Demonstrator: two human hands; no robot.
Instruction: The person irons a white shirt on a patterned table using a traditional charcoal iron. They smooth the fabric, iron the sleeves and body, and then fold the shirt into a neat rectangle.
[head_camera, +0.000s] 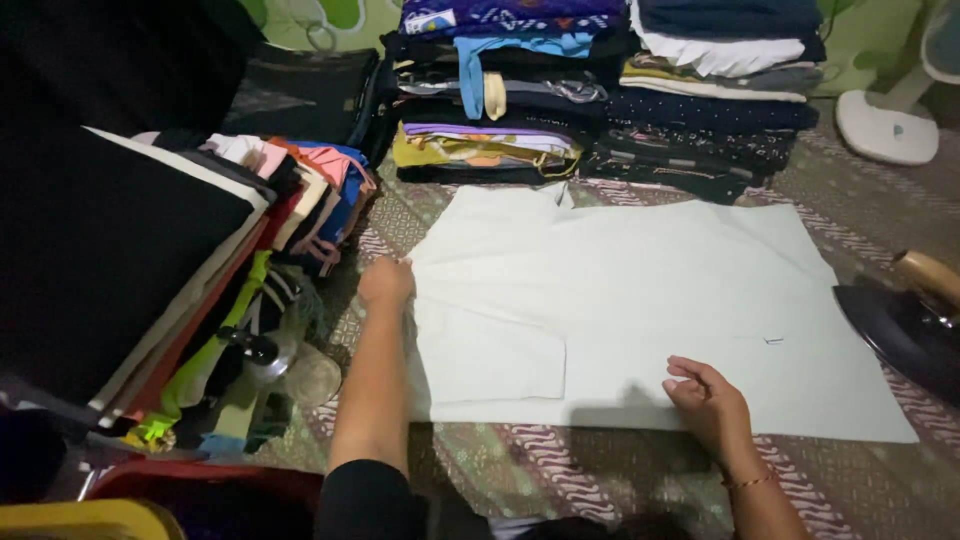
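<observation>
I look down on a floor covered by a patterned cloth (600, 470) in brown with light motifs, and the room is rather dim. In the middle lies a pale white garment (640, 310), spread flat, with a pocket on its near left part. At the far side stand two stacks of folded clothes (610, 90), many colours, and on the left a big leaning pile of folded clothes (200, 270) with a dark one on top. Near that pile, on the floor, I see a small spray bottle (262, 352). On the right edge a dark iron (905, 325) with a wooden handle rests on the cloth, and far right there is the white base of a fan (885, 125).

My left hand (385, 282) is stretched forward, closed on the left edge of the garment. My right hand (705, 395) rests at the near edge, fingers curled loosely, half open, touching the fabric; a thin bracelet is on the wrist
</observation>
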